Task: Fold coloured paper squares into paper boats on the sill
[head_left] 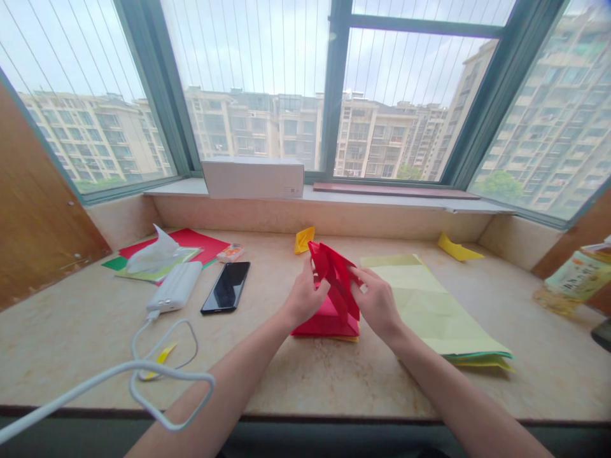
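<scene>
- White cable (71, 394), nearest the camera, is seen sweeping in from the lower left and crossing in front of the left forearm; it is best kept from snagging when that arm is moved.
- Folded red paper (338, 273) is held raised and tilted just right of the frame's centre, with its creased panels standing partly open.
- Its left side is pinched by the left hand (303, 298), fingers narrow, the thumb pressed to the near face.
- Its right side is gripped by the right hand (379, 302), fingers bent over the edge; where that thumb sits cannot be told.
- Below, a flat red layer (319, 323) is seen on the stone-patterned countertop (267, 381), with yellow edging under it; whether it is joined to the raised part cannot be told.
- Thin paper of this kind is probably best handled with light, even pressure, so that no stray wrinkle is pressed in; the panels should be drawn along existing creases, both sides kept level.
- Edges are better matched before any crease is pressed firmly, and hard tugging at the corners is to be avoided, since a tear could be started.
- Elbow room should be minded at the right, where the pale yellow-green paper stack (429, 305) lies beside the right hand.
</scene>
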`<state>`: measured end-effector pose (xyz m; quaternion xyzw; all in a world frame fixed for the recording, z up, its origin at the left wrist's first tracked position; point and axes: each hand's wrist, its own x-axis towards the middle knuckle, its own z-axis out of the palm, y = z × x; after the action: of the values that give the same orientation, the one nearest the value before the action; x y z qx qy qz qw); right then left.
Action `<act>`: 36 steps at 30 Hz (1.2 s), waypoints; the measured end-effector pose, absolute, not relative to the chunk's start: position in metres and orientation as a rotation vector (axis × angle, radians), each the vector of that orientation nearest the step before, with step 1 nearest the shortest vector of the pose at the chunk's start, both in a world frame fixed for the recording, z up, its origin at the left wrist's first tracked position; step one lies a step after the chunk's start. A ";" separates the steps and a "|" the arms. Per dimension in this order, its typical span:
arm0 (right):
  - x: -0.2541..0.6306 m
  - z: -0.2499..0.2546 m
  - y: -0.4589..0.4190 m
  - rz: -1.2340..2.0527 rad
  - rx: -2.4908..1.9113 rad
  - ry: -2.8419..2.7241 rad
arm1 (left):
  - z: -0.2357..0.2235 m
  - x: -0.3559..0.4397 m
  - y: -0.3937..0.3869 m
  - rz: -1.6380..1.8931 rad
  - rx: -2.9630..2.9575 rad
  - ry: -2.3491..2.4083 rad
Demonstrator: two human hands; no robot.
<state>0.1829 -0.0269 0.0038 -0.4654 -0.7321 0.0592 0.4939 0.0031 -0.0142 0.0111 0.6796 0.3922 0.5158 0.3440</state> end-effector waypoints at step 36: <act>0.204 0.012 -0.011 0.819 -1.033 -1.576 | 0.029 -0.008 -0.017 1.223 1.170 0.640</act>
<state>0.2044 -0.0105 0.0119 -0.4304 -0.6564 0.3413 0.5172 -0.0082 -0.0174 0.0288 0.5083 0.2782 0.5313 0.6180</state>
